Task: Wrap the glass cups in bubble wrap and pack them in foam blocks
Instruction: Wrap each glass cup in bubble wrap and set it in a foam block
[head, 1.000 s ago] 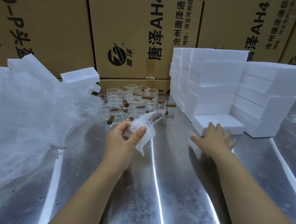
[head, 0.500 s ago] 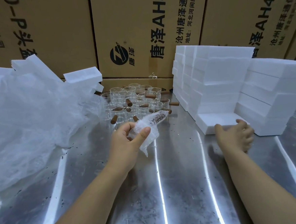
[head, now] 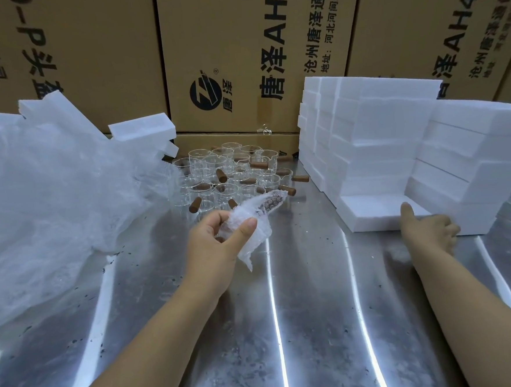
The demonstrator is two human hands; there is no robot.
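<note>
My left hand [head: 218, 241] holds a glass cup wrapped in bubble wrap [head: 257, 213] above the middle of the metal table; its brown handle shows through the wrap. My right hand [head: 429, 229] grips the front edge of a low white foam block [head: 370, 212], thumb on top, fingers curled at the block's near side. Several bare glass cups with brown handles [head: 232, 176] stand in a cluster at the back centre.
A heap of bubble wrap [head: 52, 207] covers the left of the steel table [head: 303, 326]. Stacks of white foam blocks [head: 380, 142] rise at the right, with more foam pieces [head: 141, 130] at back left. Brown cartons [head: 238, 52] wall the back.
My right hand moved right along the low foam block and curled onto its front edge. My left hand stayed put with the wrapped cup.
</note>
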